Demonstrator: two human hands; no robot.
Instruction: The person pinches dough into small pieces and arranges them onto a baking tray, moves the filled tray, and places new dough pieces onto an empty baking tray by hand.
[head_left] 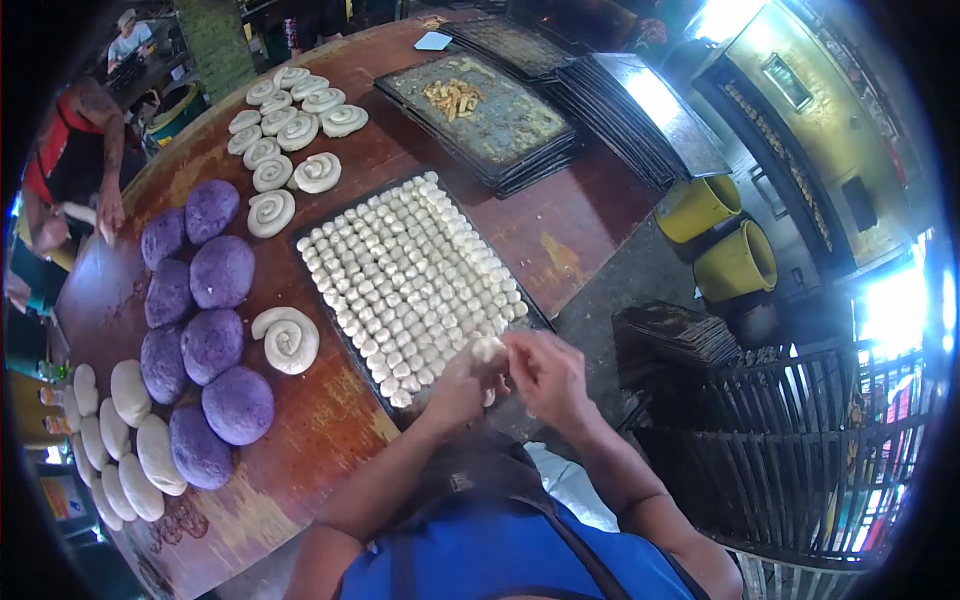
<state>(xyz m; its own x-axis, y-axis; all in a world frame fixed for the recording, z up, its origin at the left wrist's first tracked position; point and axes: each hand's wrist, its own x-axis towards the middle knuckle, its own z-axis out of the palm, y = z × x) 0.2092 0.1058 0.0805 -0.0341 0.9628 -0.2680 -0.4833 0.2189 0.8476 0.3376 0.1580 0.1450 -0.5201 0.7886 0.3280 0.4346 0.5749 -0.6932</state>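
Note:
Both my hands meet over the near right corner of a dark baking tray (352, 352). Closely set rows of small white dough balls (405, 270) fill it. A piece of white dough (487, 349) sticks out at the top of my left hand (461, 392), whose fingers are wrapped round it. My right hand (550, 376) is closed in a pinch against that dough's right side; its fingertips are partly hidden. To the left of the tray lies a single coiled dough roll (287, 340) on the reddish wooden table (330, 440).
Purple dough mounds (238, 405) and pale oblong loaves (160, 452) cover the table's left. More dough coils (298, 131) lie farther back. Stacked baking trays (480, 110) stand at the far right, with yellow buckets (735, 262) beyond the edge. Another person (75, 150) works at the far left.

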